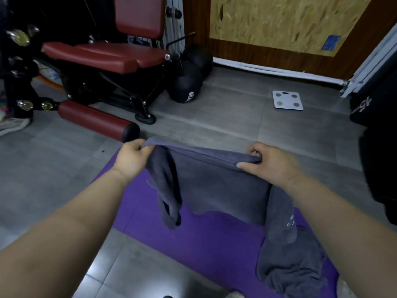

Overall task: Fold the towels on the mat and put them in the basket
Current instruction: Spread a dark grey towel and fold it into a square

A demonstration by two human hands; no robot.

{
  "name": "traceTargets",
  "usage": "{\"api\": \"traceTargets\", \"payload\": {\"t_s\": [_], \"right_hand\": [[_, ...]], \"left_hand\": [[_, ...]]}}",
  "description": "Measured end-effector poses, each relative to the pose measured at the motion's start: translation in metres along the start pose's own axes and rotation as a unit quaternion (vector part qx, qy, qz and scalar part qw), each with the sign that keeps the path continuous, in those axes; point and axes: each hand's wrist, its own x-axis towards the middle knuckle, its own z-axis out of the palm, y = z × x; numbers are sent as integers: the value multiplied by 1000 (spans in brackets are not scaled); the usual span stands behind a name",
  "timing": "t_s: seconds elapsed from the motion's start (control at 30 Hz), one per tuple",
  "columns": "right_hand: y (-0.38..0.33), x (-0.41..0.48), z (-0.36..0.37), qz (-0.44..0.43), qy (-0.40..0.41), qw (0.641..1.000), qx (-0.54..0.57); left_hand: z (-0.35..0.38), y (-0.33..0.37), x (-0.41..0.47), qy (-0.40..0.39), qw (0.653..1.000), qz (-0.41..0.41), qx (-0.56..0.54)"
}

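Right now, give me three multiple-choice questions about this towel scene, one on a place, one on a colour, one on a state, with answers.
1. What colour is the mat? A purple; B green; C red.
2. Where does the white scale lie? A on the mat; B on the floor tiles beyond the mat; C on a shelf.
3. How is the held towel? A flat on the mat; B hanging from both hands; C rolled up.
Answers: 1 A, its bare surface is purple. 2 B, grey tiles surround it. 3 B, the left hand and right hand grip its top edge.
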Motion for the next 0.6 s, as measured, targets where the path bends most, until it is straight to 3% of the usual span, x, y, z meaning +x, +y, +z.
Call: {"api": "traceTargets", "payload": {"t_s": [0.13, 0.27, 0.33, 0.5, 0.6], "right_hand": [[-34, 2, 21, -37, 95, 993, 53], [-95, 8, 50, -98, -11, 977, 191], [-118, 19, 49, -80, 18, 962, 259], [-182, 38, 40, -53, 134, 954, 263], [-237, 51, 43, -68, 174, 943, 276]], "left_hand": [[5, 19, -1, -23, 997, 38, -56], [3, 31, -1, -145, 984, 80, -72], [-14, 25, 11, -177, 976, 94, -86], [-81, -26, 51, -248, 956, 143, 69], [-108, -63, 66, -322, 927, 126, 147]]}}
